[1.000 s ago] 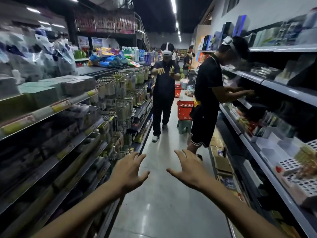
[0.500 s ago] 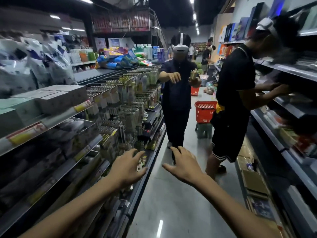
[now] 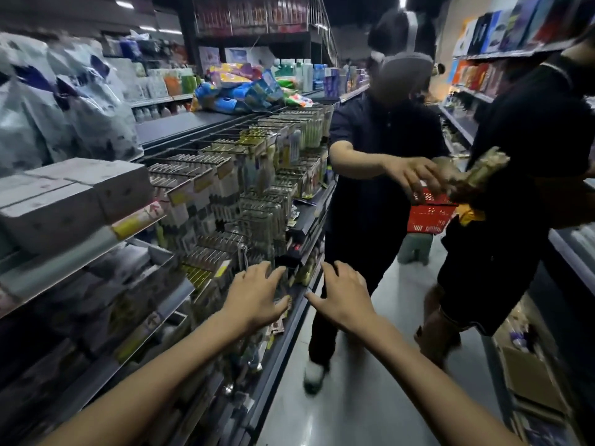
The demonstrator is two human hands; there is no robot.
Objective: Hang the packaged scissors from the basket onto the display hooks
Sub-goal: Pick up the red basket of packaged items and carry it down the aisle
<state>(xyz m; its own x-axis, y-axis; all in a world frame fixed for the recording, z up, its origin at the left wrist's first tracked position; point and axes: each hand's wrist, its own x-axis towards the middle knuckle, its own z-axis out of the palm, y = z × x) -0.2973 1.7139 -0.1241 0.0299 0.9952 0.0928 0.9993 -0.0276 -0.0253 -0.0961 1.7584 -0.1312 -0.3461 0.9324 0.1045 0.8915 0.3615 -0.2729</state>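
Fingers (image 3: 273, 274) of the left hand (image 3: 254, 299) are spread and straight, holding nothing, their tips just in front of the lowest rows of carded packs (image 3: 257, 217); the right hand (image 3: 346, 299) just beside it is splayed and empty too. Motion blur smears the packs, so which of them hold scissors cannot be told, though one looped metal handle shows near the left fingertips. They hang in dense rows from thin wire display hooks (image 3: 193, 162) with yellow price tabs at the ends. Further up the aisle the red basket (image 3: 425, 217), latticed plastic, sits on a small greenish stool (image 3: 415, 249), mostly hidden behind a person in dark clothes (image 3: 376, 140) whose hands hold a blurred yellowish bundle (image 3: 479, 172). A second person (image 3: 531, 140) is cut off by the right edge. Flat white boxes (image 3: 80, 188) lie on the upper left shelf (image 3: 64, 262), and the grey floor (image 3: 354, 407) is smooth and glossy
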